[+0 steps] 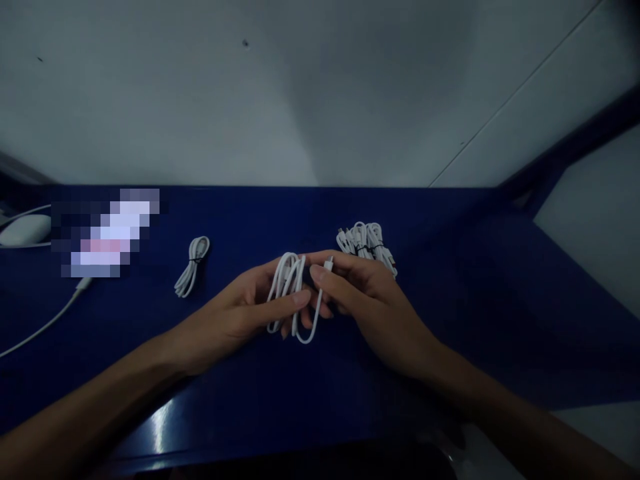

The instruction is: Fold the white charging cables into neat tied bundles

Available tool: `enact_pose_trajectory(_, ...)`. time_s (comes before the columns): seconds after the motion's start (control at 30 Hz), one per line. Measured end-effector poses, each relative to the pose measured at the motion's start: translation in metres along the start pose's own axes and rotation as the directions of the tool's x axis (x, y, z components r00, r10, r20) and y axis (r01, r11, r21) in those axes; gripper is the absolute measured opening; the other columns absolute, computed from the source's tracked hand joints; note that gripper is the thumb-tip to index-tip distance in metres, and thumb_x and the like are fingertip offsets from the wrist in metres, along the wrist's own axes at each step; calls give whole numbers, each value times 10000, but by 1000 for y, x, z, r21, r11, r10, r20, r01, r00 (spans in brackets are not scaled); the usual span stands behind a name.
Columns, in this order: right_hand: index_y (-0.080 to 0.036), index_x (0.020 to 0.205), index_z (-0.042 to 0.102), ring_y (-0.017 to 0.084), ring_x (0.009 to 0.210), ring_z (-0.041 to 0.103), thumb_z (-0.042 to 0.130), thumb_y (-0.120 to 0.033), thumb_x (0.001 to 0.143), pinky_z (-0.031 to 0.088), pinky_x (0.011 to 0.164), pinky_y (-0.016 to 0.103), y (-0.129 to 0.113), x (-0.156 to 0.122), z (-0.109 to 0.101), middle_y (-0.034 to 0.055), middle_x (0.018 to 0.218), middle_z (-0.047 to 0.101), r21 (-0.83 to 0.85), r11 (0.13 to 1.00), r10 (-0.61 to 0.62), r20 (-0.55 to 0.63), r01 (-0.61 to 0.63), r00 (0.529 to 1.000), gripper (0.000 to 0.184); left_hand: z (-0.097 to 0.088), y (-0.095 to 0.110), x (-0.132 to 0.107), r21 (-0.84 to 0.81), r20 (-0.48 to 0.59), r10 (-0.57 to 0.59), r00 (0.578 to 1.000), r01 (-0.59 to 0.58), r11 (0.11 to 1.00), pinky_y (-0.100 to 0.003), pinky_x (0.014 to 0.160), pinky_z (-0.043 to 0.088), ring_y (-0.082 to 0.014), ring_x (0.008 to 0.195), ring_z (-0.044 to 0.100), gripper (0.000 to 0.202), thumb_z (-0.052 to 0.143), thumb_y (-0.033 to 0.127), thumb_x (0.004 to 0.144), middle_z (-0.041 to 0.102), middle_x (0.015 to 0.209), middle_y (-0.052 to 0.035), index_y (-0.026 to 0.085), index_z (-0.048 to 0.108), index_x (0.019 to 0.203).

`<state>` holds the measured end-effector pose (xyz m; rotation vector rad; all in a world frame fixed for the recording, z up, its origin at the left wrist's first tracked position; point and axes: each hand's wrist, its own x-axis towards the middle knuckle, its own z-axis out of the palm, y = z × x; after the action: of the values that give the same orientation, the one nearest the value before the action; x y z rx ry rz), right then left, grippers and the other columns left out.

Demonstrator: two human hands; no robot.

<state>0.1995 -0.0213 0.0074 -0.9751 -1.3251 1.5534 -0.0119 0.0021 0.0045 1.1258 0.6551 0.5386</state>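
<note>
A white charging cable (286, 283), looped into a loose coil, is held above the blue table. My left hand (250, 303) is closed on the coil, its thumb pressed across the loops. With thumb and fingers my right hand (367, 290) pinches the same cable's free end, where a small plug with a metal tip points up. Behind my right hand lies a pile of white cables (367, 240) bundled with dark ties, partly hidden by that hand. To the left of my left hand rests a single tied white cable (191, 268).
A blue table (240, 413) extends beneath my hands, with a pale wall (210, 100) behind it. At the far left are a blurred-out bright object (115, 233), a white cord (50, 323) leading to it, and a white rounded device (25, 230). A blue frame bar (560, 153) slants at the right.
</note>
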Motion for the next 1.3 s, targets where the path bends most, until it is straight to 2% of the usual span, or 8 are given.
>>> enact_pose_trajectory(0.17, -194, 1290, 783, 119, 707, 677, 656, -365, 1114, 591, 703, 275, 1, -1, -2, -17, 786, 719, -45, 999, -5, -7, 5, 1000, 276, -1, -4, -1, 17, -18, 34, 999, -33, 999, -332, 954, 528, -176, 972, 687, 209, 609, 281, 1122, 754, 1083, -82, 185, 782, 1192)
enact_pose_trajectory(0.5, -209, 1320, 743, 185, 674, 787, 735, -360, 1066, 679, 736, 386, -4, -1, 2, 14, 834, 810, 64, 998, -10, 87, 4, 996, 296, -2, -7, -3, -50, -39, -5, 999, 3, 999, -310, 816, 544, -181, 848, 725, 280, 542, 404, 1152, 736, 923, -61, 183, 707, 1206)
enact_pose_trajectory(0.63, -244, 1344, 707, 176, 706, 765, 827, -345, 999, 642, 655, 336, 2, -2, 2, 0, 882, 781, -100, 992, -83, -17, 81, 996, 379, 1, -4, -5, -168, 36, -63, 997, 68, 983, -352, 824, 584, -171, 741, 700, 274, 523, 437, 1149, 620, 830, 9, 234, 632, 1298)
enact_pose_trajectory(0.73, -275, 1360, 706, 126, 646, 621, 884, -331, 952, 531, 558, 285, 12, -2, 0, -27, 891, 689, -425, 872, -296, -57, 245, 954, 449, 3, -2, -7, -227, 59, -111, 992, 122, 966, -292, 628, 555, -108, 552, 482, 326, 492, 545, 1138, 500, 759, 50, 260, 594, 1259)
enact_pose_trajectory(0.8, -238, 1388, 673, 137, 703, 611, 858, -340, 976, 542, 602, 300, 16, -2, 0, 4, 969, 685, -597, 707, -456, 23, 378, 890, 463, 3, -1, -9, -215, 58, -143, 988, 153, 965, -194, 458, 356, -84, 497, 285, 414, 443, 632, 1126, 416, 707, 67, 248, 596, 1147)
enact_pose_trajectory(0.97, -161, 1298, 648, 208, 861, 648, 683, -435, 1075, 572, 624, 334, 21, 0, 2, 125, 1141, 660, -793, 370, -582, 207, 483, 786, 356, 3, 1, -15, -80, 81, -258, 963, 264, 961, -238, 435, 159, -104, 493, 182, 647, 294, 776, 1088, 337, 630, 70, 220, 599, 964)
enact_pose_trajectory(1.17, -159, 1145, 659, 202, 795, 725, 529, -397, 1149, 562, 603, 312, 33, 2, 9, 94, 981, 781, -731, 279, -611, 365, 623, 703, 271, 5, -4, -20, 48, 48, -270, 962, 267, 962, -262, 434, 224, -119, 468, 290, 744, 259, 802, 1077, 431, 561, 29, 207, 581, 767)
enact_pose_trajectory(1.3, -179, 1035, 661, 195, 862, 738, 606, -270, 1115, 598, 765, 329, 34, 2, 12, 81, 971, 789, -729, 366, -612, 280, 579, 739, 133, 13, -1, -15, 103, -80, -176, 981, 183, 978, -225, 429, 273, -124, 454, 411, 612, 365, 686, 1122, 540, 552, 14, 200, 622, 852)
